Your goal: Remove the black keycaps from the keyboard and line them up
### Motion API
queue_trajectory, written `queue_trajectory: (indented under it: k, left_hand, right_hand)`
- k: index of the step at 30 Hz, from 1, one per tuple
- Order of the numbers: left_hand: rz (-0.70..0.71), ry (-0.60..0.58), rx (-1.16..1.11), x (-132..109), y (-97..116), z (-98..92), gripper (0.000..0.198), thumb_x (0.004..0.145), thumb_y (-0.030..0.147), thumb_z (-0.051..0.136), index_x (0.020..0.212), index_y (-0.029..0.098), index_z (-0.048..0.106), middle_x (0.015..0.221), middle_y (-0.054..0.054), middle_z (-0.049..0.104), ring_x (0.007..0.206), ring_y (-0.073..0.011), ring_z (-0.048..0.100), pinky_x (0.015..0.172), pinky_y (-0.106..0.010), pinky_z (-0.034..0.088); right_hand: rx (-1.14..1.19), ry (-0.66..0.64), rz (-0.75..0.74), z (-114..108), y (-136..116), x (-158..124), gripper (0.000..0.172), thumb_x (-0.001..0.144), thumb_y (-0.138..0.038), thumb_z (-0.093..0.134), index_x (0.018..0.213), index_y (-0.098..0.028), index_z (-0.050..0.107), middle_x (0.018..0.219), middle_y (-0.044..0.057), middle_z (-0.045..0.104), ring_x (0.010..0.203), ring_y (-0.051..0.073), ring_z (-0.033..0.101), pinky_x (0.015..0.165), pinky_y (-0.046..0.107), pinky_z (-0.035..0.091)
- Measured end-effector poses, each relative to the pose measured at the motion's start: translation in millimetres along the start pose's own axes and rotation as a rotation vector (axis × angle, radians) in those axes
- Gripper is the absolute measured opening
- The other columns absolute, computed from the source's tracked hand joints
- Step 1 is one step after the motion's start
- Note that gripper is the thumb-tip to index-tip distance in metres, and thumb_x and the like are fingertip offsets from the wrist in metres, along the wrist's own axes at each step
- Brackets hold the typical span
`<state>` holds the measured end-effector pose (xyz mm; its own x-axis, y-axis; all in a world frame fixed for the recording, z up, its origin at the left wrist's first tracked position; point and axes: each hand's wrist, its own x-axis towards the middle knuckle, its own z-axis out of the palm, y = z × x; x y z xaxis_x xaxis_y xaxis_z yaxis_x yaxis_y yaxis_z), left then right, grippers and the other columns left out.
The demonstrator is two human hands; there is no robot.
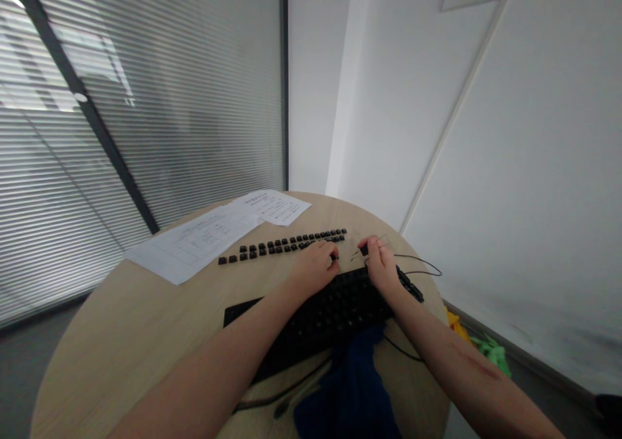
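Observation:
A black keyboard (335, 306) lies at a slant on the round table under my forearms, with part of its top edge stripped of keys. My left hand (315, 267) is closed above that far edge, pinching a small black keycap (334, 256) between thumb and finger. Just to the right, my right hand (381, 264) is closed round a keycap puller (363, 250), whose thin wire prongs point left toward the left hand. Loose black keycaps (269, 250) stand in two rows beyond the left hand.
Printed paper sheets (204, 238) lie at the table's far left. A blue cloth (347, 393) sits at the near edge beside a dark cable (286, 393). Another thin cable (427, 267) loops out at the right. A white wall (510, 167) stands close behind the table.

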<state>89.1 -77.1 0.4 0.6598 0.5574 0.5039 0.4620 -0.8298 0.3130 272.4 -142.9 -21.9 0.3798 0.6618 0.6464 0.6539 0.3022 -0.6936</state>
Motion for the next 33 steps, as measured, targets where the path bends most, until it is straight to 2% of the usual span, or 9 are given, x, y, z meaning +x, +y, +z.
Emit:
queue_trajectory:
  k: [4, 11, 17, 24, 27, 29, 33]
  left_hand:
    - [0.002, 0.013, -0.019, -0.1, 0.3, -1.6, 0.007, 0.082, 0.016, 0.059, 0.088, 0.019, 0.061, 0.093, -0.004, 0.066, 0.091, -0.0207, 0.061, 0.086, -0.034, 0.050]
    - [0.014, 0.037, -0.028, -0.7, 0.2, -3.6, 0.007, 0.083, 0.018, 0.060, 0.089, 0.020, 0.061, 0.094, -0.004, 0.066, 0.092, -0.0203, 0.061, 0.084, -0.033, 0.049]
    - [0.044, 0.041, -0.045, 0.0, -0.6, -4.2, 0.006, 0.083, 0.018, 0.060, 0.088, 0.020, 0.061, 0.091, -0.003, 0.066, 0.089, -0.0194, 0.061, 0.085, -0.033, 0.049]
    - [0.053, 0.032, -0.052, 0.3, -3.0, -2.9, 0.007, 0.084, 0.019, 0.060, 0.090, 0.021, 0.061, 0.091, -0.002, 0.066, 0.086, -0.0191, 0.061, 0.082, -0.033, 0.049]
    - [0.056, 0.030, -0.056, 0.4, -4.5, -2.0, 0.007, 0.084, 0.019, 0.059, 0.091, 0.021, 0.061, 0.091, -0.002, 0.066, 0.085, -0.0187, 0.061, 0.081, -0.033, 0.049]
    - [0.057, 0.025, -0.052, 0.4, -5.5, -1.0, 0.007, 0.084, 0.020, 0.060, 0.091, 0.020, 0.061, 0.092, -0.002, 0.066, 0.085, -0.0187, 0.061, 0.081, -0.033, 0.049]
    - [0.049, 0.025, -0.048, 0.1, -5.6, -0.3, 0.007, 0.085, 0.021, 0.059, 0.092, 0.021, 0.062, 0.091, -0.002, 0.066, 0.085, -0.0184, 0.061, 0.082, -0.033, 0.049]
  right_hand:
    - [-0.054, -0.006, -0.095, -2.4, 1.1, 5.2, 0.035, 0.101, -0.036, 0.032, 0.083, -0.021, 0.059, 0.080, 0.005, 0.062, 0.079, 0.020, 0.059, 0.077, 0.033, 0.046]
    - [-0.077, -0.203, -0.075, -2.6, -4.2, 7.4, 0.030, 0.099, -0.030, 0.036, 0.095, -0.020, 0.064, 0.075, 0.004, 0.060, 0.071, 0.019, 0.059, 0.070, 0.031, 0.046]
    - [-0.073, -0.272, -0.102, -4.5, -3.8, 7.4, 0.031, 0.099, -0.027, 0.036, 0.107, -0.019, 0.065, 0.076, 0.003, 0.062, 0.072, 0.019, 0.060, 0.072, 0.031, 0.047]
    - [-0.036, -0.316, -0.155, -5.0, -4.0, 8.8, 0.026, 0.098, -0.029, 0.043, 0.103, -0.021, 0.067, 0.099, 0.007, 0.071, 0.092, 0.021, 0.065, 0.084, 0.033, 0.048]
    - [-0.102, -0.358, -0.109, -5.7, -2.4, 9.6, 0.022, 0.095, -0.031, 0.050, 0.101, -0.020, 0.069, 0.081, 0.004, 0.069, 0.071, 0.018, 0.061, 0.070, 0.029, 0.046]
    - [-0.143, -0.377, -0.089, -6.1, -1.3, 9.9, 0.023, 0.094, -0.032, 0.053, 0.100, -0.019, 0.071, 0.065, 0.000, 0.060, 0.059, 0.016, 0.053, 0.061, 0.027, 0.040]
    - [-0.140, -0.390, -0.086, -6.6, -1.6, 9.8, 0.023, 0.093, -0.033, 0.055, 0.099, -0.019, 0.072, 0.057, -0.004, 0.050, 0.054, 0.014, 0.047, 0.056, 0.026, 0.035]
